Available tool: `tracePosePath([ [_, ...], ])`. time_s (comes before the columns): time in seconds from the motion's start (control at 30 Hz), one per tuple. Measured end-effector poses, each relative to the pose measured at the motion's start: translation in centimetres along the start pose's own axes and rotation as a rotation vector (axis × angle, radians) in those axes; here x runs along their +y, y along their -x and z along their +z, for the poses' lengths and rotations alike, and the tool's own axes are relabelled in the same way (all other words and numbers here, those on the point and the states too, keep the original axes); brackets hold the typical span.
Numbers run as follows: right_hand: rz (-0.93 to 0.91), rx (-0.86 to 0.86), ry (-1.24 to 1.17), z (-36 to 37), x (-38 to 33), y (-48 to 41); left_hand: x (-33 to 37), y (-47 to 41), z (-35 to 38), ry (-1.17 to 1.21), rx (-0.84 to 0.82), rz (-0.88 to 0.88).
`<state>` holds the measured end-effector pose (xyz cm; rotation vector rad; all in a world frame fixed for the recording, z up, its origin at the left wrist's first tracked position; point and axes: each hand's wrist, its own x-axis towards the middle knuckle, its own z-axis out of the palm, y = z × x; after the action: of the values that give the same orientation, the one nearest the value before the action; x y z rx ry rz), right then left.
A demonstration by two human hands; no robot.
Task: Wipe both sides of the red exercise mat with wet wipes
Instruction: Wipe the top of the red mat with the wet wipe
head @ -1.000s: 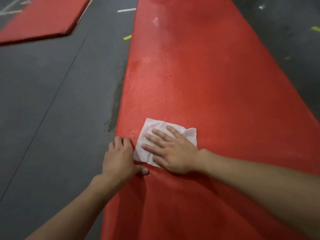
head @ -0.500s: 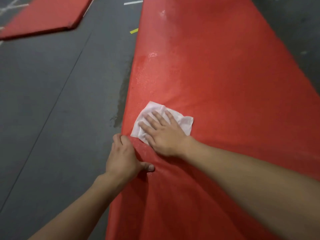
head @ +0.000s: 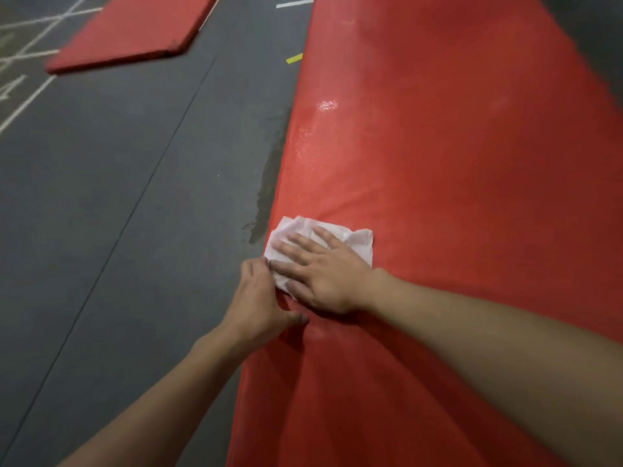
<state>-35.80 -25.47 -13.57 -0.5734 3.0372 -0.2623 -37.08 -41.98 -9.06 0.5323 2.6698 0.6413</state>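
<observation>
1. Wiping stroke has come back: the wipe (head: pixel 357 239) was further up the mat (head: pixel 455 163) half a second ago and now sits lower, touching the left hand (head: pixel 259 298), centre-left of frame.
2. Wipe is more bunched at its upper left corner than before.
3. Right hand (head: pixel 325 276) lies flat on the wipe, fingers straight and spread apart, pressing.
4. Left hand has stayed on the mat's left edge, fingers curled over it, thumb on top, clamped on the mat.
5. Mat runs from bottom centre to upper right; the sheen above the wipe reads as already wet.
6. Wet streak (head: pixel 269 183) on the floor (head: pixel 118 197), just beside the edge.
7. Judgement: top side is mid-wipe near the left edge; the underside is probably still to do.
8. Second mat (head: pixel 135 32) upper left, well apart.
</observation>
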Motion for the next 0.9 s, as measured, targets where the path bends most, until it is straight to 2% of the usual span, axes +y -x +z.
tracePosePath([
  [0.07, 0.121, 0.031, -0.027, -0.3, 0.1, -1.8, -0.3, -0.1, -0.3, 0.005, -0.05, -0.016],
  [0.13, 0.199, 0.071, -0.078, -0.2, -0.9, -2.8, -0.6, -0.1, -0.8, 0.106, -0.086, -0.052],
  [0.2, 0.18, 0.084, -0.221, -0.4, -1.9, -1.9, -0.2, 0.6, -1.4, 0.319, -0.086, -0.144],
  [0.27, 0.207, 0.119, -0.488, -1.7, -2.7, -0.3, 0.6, 1.7, -2.6, 0.43, -0.031, -0.248],
  [0.3, 0.319, 0.189, -0.688, -2.9, -3.2, 0.3, 1.0, 2.2, -3.4, 0.41, -0.006, -0.273],
  [0.4, 0.918, 0.452, -1.291, -9.1, -5.2, 0.5, 3.0, 3.5, -7.7, 0.31, -0.017, -0.29],
  [0.47, 1.23, 0.521, -1.717, -14.8, -6.8, -0.1, 5.6, 4.2, -12.0, 0.327, -0.024, -0.331],
  [0.5, 1.314, 0.533, -1.942, -17.7, -7.3, 0.0, 7.5, 4.6, -14.4, 0.358, -0.022, -0.364],
  [0.57, 1.3, 0.514, -2.414, -24.1, -8.5, 0.8, 11.7, 5.2, -19.6, 0.49, -0.038, -0.475],
  [0.67, 1.206, 0.537, -2.746, -33.4, -10.0, 2.5, 17.8, 5.8, -27.4, 0.755, -0.225, -0.633],
  [0.77, 1.111, 0.561, -2.869, -42.0, -10.5, 2.6, 22.4, 5.1, -35.0, 0.868, -0.441, -0.636],
  [0.83, 1.097, 0.584, -2.885, -46.1, -10.5, 1.7, 24.4, 3.7, -38.5, 0.857, -0.478, -0.581],
  [0.9, 1.091, 0.643, -2.94, -49.0, -10.6, -0.2, 24.9, 1.6, -41.3, 0.793, -0.446, -0.523],
])
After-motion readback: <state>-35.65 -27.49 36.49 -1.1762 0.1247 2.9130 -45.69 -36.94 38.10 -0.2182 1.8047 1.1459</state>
